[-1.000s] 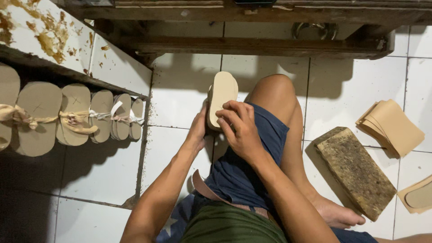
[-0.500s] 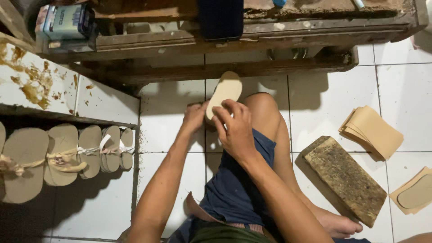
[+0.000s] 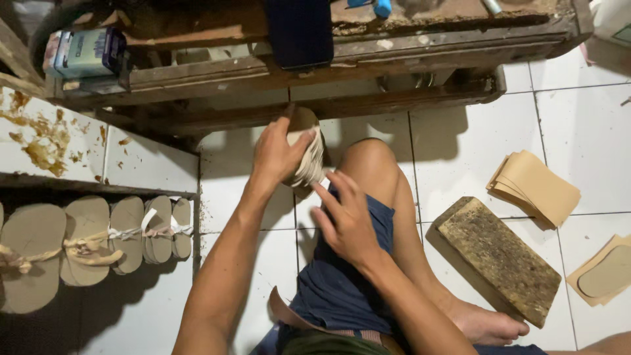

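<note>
1. My left hand (image 3: 279, 154) has its fingers wrapped around a stack of tan sole cutouts (image 3: 307, 158), held on edge above my knee (image 3: 369, 161).
2. My right hand (image 3: 345, 220) hovers just below the stack, fingers spread wide, holding nothing.
3. A wooden block (image 3: 499, 260) lies on the tiled floor (image 3: 578, 118).

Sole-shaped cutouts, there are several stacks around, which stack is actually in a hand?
The stack of sole cutouts gripped in the left hand above the knee. The tied bundles stand on the floor at left; the loose tan sheets lie on tiles at right.
</note>
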